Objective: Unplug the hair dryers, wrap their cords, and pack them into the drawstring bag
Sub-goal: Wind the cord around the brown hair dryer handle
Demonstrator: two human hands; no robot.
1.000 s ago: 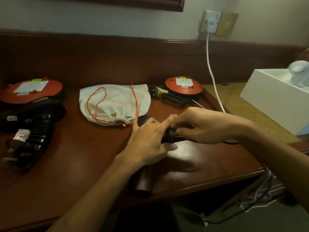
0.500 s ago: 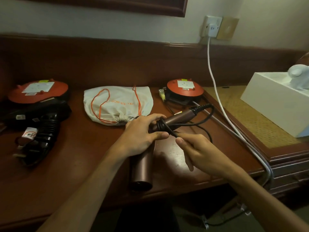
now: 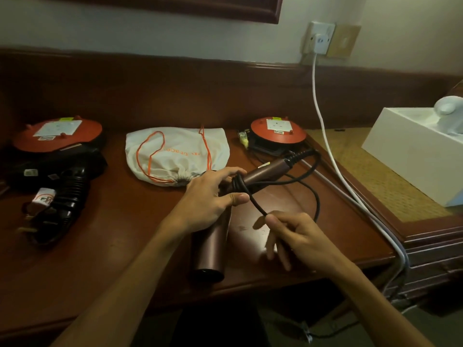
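Since a moment ago, right hand [image 3: 300, 234] has drawn the black cord [image 3: 310, 186] lower, pinching it; left hand [image 3: 210, 196] grips the bronze hair dryer [image 3: 213, 246] on the bench [image 3: 100, 246], cord loops under its thumb.

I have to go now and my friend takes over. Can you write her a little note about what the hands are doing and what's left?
Left hand grips the brown hair dryer on the desk, thumb pinning the cord turns. Right hand pinches the black cord, part-wound on the handle.
Black hair dryer lies at left, cord wrapped.
Drawstring bag lies at the back, mouth cinched.
Left: finish winding, open the bag, pack both dryers.
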